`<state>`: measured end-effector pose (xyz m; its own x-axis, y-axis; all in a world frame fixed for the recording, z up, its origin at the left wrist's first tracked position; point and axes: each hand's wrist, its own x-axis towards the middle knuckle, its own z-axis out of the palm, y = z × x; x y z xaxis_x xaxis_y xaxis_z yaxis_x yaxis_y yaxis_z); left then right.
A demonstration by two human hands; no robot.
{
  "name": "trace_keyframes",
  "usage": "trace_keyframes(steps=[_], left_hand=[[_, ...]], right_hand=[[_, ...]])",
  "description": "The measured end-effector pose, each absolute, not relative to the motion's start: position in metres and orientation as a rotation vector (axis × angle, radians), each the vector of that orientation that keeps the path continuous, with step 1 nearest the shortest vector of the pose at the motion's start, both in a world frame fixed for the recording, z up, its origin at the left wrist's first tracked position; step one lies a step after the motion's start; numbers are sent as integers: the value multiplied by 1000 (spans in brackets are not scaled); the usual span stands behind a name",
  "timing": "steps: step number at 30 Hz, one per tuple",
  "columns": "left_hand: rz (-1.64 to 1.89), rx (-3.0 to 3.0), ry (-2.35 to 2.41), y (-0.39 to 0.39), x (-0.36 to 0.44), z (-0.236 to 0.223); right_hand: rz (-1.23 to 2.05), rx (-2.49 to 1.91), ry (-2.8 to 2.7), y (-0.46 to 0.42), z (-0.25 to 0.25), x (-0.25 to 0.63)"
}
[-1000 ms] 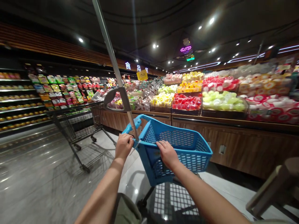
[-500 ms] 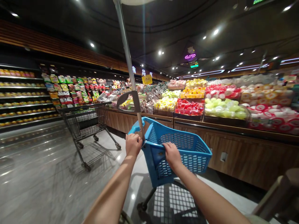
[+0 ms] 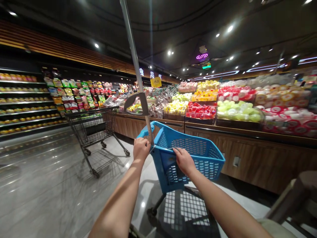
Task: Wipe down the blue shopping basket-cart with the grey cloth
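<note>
Swung the view slightly leftward over the last second, then all but settled. Kept the left hand (image 3: pixel 141 148) curled around the near end of the blue handle (image 3: pixel 144 131), beside the foot of the grey pole (image 3: pixel 133 53), and the right hand (image 3: pixel 184 160) gripping the near rim (image 3: pixel 210 159). Hardly shifted either hold, so probably lost no control over the blue cart (image 3: pixel 160 165). Held it near the wooden desk (image 3: pixel 257 162), seemingly a little more end-on than before, and well apart from the dark wire cart (image 3: pixel 97 131).
</note>
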<state>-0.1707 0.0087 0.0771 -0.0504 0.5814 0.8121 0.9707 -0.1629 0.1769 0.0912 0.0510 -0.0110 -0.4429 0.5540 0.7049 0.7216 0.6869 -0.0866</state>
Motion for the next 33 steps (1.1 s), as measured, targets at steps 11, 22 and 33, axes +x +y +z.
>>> trace_keyframes(steps=[11,22,33], left_hand=[[-1175,-1671,-1669,10,-161,73],[-1108,-1661,-1662,1,-163,73],[-1088,-1717,-1636,-3,-164,75]], right_hand=[[-291,-1099,-2079,45,-8,110],[-187,-978,-2068,29,9,31],[-327,-970,-2141,48,-23,121]])
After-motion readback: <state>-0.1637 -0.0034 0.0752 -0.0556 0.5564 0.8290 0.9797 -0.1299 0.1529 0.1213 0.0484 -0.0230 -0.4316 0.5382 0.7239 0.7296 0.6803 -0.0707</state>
